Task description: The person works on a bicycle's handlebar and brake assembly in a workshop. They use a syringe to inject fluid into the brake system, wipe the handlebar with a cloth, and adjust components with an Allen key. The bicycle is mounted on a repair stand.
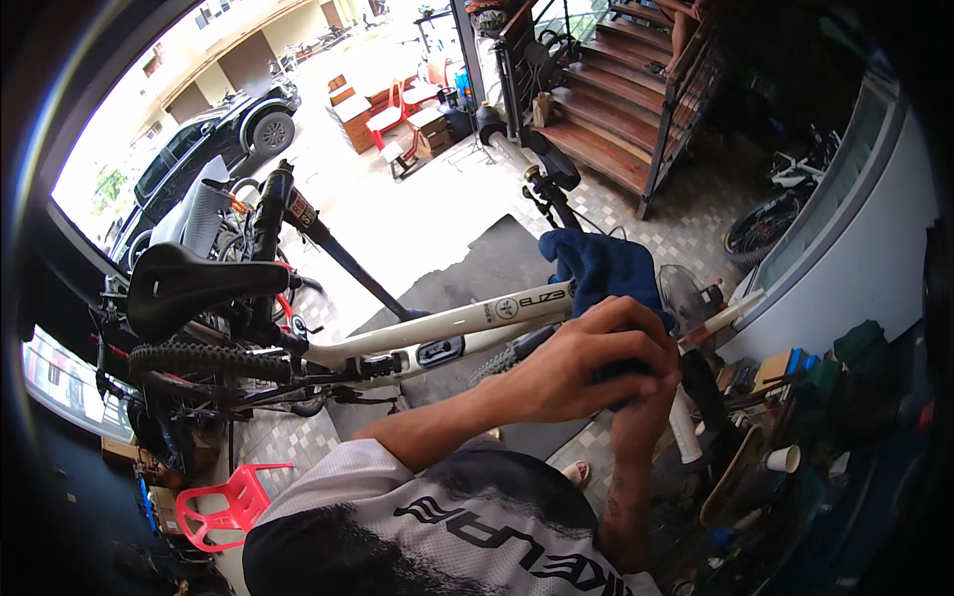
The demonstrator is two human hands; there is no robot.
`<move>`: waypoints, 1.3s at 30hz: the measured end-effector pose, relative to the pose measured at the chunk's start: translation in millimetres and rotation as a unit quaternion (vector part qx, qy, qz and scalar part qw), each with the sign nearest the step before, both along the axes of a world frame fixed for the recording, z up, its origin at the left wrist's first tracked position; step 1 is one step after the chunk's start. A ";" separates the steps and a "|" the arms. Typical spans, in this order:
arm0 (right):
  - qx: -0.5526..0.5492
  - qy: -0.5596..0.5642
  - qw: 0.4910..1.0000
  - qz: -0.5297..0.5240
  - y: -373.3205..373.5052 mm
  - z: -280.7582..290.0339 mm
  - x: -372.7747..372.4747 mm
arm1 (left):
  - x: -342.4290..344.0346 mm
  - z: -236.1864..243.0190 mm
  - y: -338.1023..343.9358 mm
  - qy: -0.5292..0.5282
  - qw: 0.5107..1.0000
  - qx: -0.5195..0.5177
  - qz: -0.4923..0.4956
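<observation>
A white-framed bicycle (447,323) is propped horizontally across the middle, with a black saddle (199,283) at left. A dark blue cloth (596,263) drapes over its front end. My left hand (616,353) has its fingers curled on the cloth's lower part, beside the frame's right end. My right hand (646,402) comes up from below against the left one; its fingers are mostly hidden behind that hand. Whether anything else lies inside the cloth cannot be seen.
A pink plastic chair (229,507) stands lower left. Wooden stairs (606,119), with a person's bare leg (681,40), rise upper right. A black pickup (184,154) is outside. A cluttered bench with a white cup (783,458) is at right.
</observation>
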State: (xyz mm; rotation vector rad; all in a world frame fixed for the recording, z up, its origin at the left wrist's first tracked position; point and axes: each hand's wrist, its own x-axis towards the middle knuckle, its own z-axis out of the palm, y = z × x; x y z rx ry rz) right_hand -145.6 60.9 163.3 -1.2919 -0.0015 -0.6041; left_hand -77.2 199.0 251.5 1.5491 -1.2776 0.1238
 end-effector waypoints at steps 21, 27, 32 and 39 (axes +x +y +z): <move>-0.328 0.045 0.943 -0.033 96.8 -2.9 42.5 | 144.3 -75.9 60.6 0.200 0.936 -0.052 0.286; -0.271 0.160 0.880 -0.357 -8.8 -7.9 -10.0 | 183.7 -48.6 36.6 0.078 0.994 0.060 0.040; -0.341 0.273 0.807 -0.398 -75.4 -36.8 -21.3 | 160.0 -41.5 -13.4 0.054 0.992 0.105 0.038; -0.484 0.319 0.744 -0.333 -100.4 -65.2 4.6 | 135.1 -38.2 -160.2 0.156 0.979 0.073 -0.110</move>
